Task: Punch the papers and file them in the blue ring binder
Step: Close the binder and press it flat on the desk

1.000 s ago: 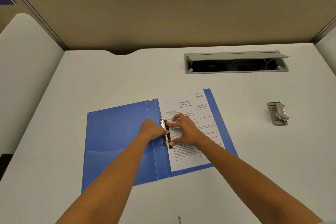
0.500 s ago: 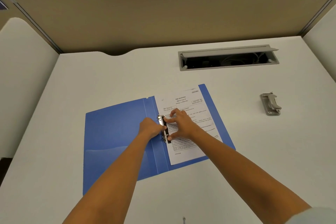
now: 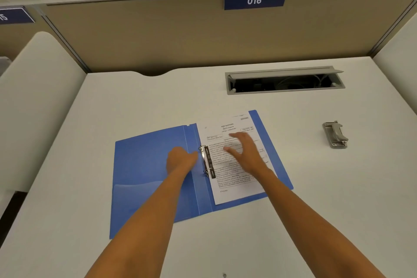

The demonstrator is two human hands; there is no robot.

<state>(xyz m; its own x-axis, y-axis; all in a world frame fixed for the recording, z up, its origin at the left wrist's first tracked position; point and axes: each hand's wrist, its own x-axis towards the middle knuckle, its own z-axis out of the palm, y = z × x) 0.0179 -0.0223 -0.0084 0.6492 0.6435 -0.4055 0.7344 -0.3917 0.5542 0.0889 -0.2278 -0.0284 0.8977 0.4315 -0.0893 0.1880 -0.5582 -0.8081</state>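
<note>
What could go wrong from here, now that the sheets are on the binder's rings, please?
1. The right hand is spread loosely over the papers; if it drags them, the punched holes could tear at the rings.
2. The left hand sits curled right beside the ring mechanism; fingers could get pinched there.
3. The blue binder lies open; closing the cover carelessly could crease the pages.

Soft, even overhead light, faint shadows, wide-angle bending at the edges, right hand [image 3: 244,153] slightly motion-blurred.
</note>
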